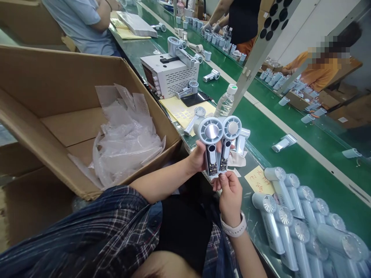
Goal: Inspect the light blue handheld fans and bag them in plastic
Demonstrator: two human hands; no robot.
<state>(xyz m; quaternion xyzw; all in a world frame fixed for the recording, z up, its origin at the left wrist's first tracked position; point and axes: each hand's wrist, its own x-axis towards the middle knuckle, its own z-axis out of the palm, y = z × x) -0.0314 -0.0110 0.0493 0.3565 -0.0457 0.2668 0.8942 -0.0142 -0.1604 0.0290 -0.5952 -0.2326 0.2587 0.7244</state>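
Here in the head view, all eyes go to two pale-blue fans held up side by side above the near edge of the counter point(251, 163), handle fronts open: the left fan point(211, 150) and the right fan point(225, 150). The left hand point(198, 157) has its fingers wrapped round the handles just under the round heads, though part of that grip hides behind them. Down below, the right hand point(231, 197), with a white wristband point(234, 228), is pinching the lower end of the right fan between thumb and fingers. Tidy work calls for just this, I'd say: one hand steadying up top, the other handling the base, light pressure at the sides. The bare circuit boards look delicate, so skin is best off them, and the two heads, nearly touching, could knock if the grip twists. Keeping both fronts turned to the eyes seems wise for comparing them. Elbow room matters too: a pile of fans point(301, 231) crowds close by the right forearm, and a careless swing might topple it.
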